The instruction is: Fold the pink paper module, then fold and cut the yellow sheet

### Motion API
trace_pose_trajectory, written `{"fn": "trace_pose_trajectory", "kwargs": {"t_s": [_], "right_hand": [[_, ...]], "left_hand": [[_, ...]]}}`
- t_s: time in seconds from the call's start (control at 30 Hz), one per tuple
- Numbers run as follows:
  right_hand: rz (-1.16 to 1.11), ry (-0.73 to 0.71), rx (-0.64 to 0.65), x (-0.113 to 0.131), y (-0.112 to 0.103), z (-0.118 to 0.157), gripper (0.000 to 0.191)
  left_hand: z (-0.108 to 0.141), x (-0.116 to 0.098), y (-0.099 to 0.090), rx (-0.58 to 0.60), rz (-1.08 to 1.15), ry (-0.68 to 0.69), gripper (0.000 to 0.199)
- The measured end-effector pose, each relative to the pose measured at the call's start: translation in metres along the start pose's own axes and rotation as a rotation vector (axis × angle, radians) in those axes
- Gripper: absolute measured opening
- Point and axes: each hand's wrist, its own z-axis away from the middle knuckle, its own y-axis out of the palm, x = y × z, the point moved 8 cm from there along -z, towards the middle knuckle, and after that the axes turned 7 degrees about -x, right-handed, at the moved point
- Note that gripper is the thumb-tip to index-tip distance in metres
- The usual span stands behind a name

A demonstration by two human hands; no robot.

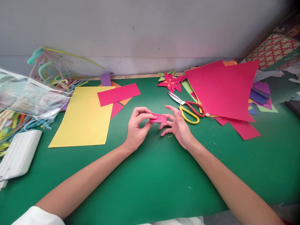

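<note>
Left grip (138,128): folded pink paper (161,118) is pinched between thumb and fingers above the bench (150,187).
Right grip (182,128): fingers are spread beside the paper's free end; contact cannot be confirmed.
Handling: edges are best kept aligned, creases pressed evenly.
Obstruction: right-side clearance may be limited by the scissors (181,102).
Left side: yellow sheet (82,120) is partly overlapped by red strip (119,94).
Far side: folded star (170,83) is placed near the wall (140,31).

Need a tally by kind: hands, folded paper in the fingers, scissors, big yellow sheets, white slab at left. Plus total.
Hands: 2 (left hand, right hand)
Folded pink piece, in left fingers: 1
Scissors: 1
Large yellow sheet: 1
White slab: 1
Total: 6
</note>
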Motion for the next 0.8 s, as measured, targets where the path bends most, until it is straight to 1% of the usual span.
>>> {"fn": "trace_pose_trajectory", "kwargs": {"t_s": [0.1, 0.2, 0.27, 0.33, 0.37, 0.43, 0.5, 0.57, 0.63, 0.73, 0.8], "right_hand": [[0.004, 0.038, 0.061, -0.004, 0.007, 0.002, 0.059], [0.040, -0.031, 0.053, 0.000, 0.009, 0.003, 0.065], [0.100, -0.096, 0.016, 0.004, 0.006, 0.003, 0.063], [0.186, -0.159, -0.043, 0.009, 0.001, 0.003, 0.056], [0.220, -0.185, -0.070, 0.012, -0.002, 0.002, 0.053], [0.249, -0.214, -0.098, 0.014, -0.005, 0.003, 0.052], [0.239, -0.209, -0.094, 0.014, -0.006, 0.002, 0.054], [0.227, -0.186, -0.084, 0.011, -0.006, 0.001, 0.056], [0.254, -0.170, -0.077, 0.008, -0.007, 0.000, 0.050], [0.372, -0.157, -0.051, 0.005, -0.008, -0.002, 0.037], [0.418, -0.147, -0.041, 0.005, -0.010, -0.002, 0.038]], "left_hand": [[0.000, 0.002, 0.003, 0.050, -0.017, 0.004, 0.009], [0.000, 0.005, 0.011, 0.125, 0.002, -0.035, 0.016], [0.000, 0.011, 0.013, 0.126, 0.070, -0.136, 0.021], [0.001, 0.021, 0.015, 0.125, 0.165, -0.293, 0.028], [0.003, 0.025, 0.018, 0.146, 0.190, -0.362, 0.030], [0.007, 0.029, 0.026, 0.254, 0.143, -0.431, 0.031], [0.010, 0.028, 0.033, 0.389, 0.006, -0.408, 0.032], [0.012, 0.027, 0.036, 0.474, -0.095, -0.365, 0.037], [0.012, 0.025, 0.036, 0.490, -0.118, -0.346, 0.038], [0.012, 0.025, 0.036, 0.480, -0.100, -0.351, 0.038], [0.012, 0.026, 0.035, 0.455, -0.075, -0.367, 0.038]]}}
